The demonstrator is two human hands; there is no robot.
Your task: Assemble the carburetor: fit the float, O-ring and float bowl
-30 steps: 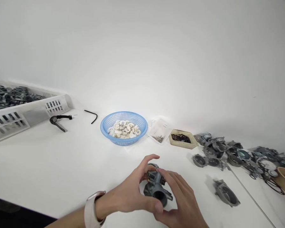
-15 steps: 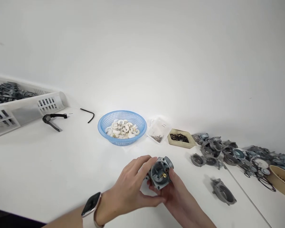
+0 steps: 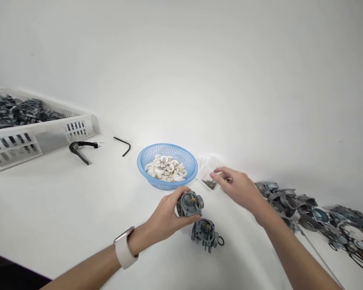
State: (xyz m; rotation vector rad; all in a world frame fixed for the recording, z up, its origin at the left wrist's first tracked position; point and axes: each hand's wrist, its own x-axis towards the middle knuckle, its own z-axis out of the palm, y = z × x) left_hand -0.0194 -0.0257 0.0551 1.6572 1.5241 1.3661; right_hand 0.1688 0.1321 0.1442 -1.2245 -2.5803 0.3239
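Observation:
My left hand (image 3: 166,213) grips a grey metal carburetor body (image 3: 190,202), its open cavity and brass fittings facing up. Below it on the table rests a second carburetor body (image 3: 205,234), with a black O-ring (image 3: 221,241) beside its round end. My right hand (image 3: 237,187) is over the right edge of a clear plastic bag (image 3: 206,171) of thin metal pins (image 3: 209,184). Its fingers are bent but apart, and I see nothing held in them. Behind that hand, the pale tray of black rings is mostly hidden.
A blue basket (image 3: 167,147) of white C-shaped floats stands behind my left hand. Further left are an L-shaped black rod (image 3: 124,144), a black hinged tool (image 3: 80,150) and a white crate (image 3: 51,139) of metal parts. Grey metal bowls (image 3: 290,201) are heaped at right.
My right hand has let go of the carburetor body and moved up and right to the bag. My left hand keeps it, slightly higher. The view has shifted; a second carburetor body now shows.

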